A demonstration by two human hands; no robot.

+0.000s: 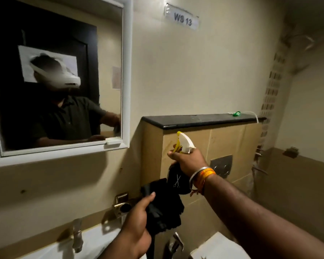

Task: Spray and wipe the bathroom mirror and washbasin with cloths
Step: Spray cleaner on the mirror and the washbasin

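Observation:
The white-framed mirror (60, 75) hangs on the wall at the upper left and reflects a person with a head camera. My right hand (187, 161) is raised to the right of the mirror, gripping a dark spray bottle (177, 179) with a white and yellow trigger head (184, 143) that points left. Below it, my left hand (137, 219) holds a bunched black cloth (165, 208). The white washbasin (95, 240) lies at the bottom left, with its chrome tap (77, 234) at the back rim.
A black stone ledge (195, 120) tops a tiled half-wall on the right, with a small green-and-white item (236, 113) on it. A metal flush plate (221, 165) is set in that wall. A holder (122, 202) is fixed above the basin. A white toilet part (219, 247) shows bottom right.

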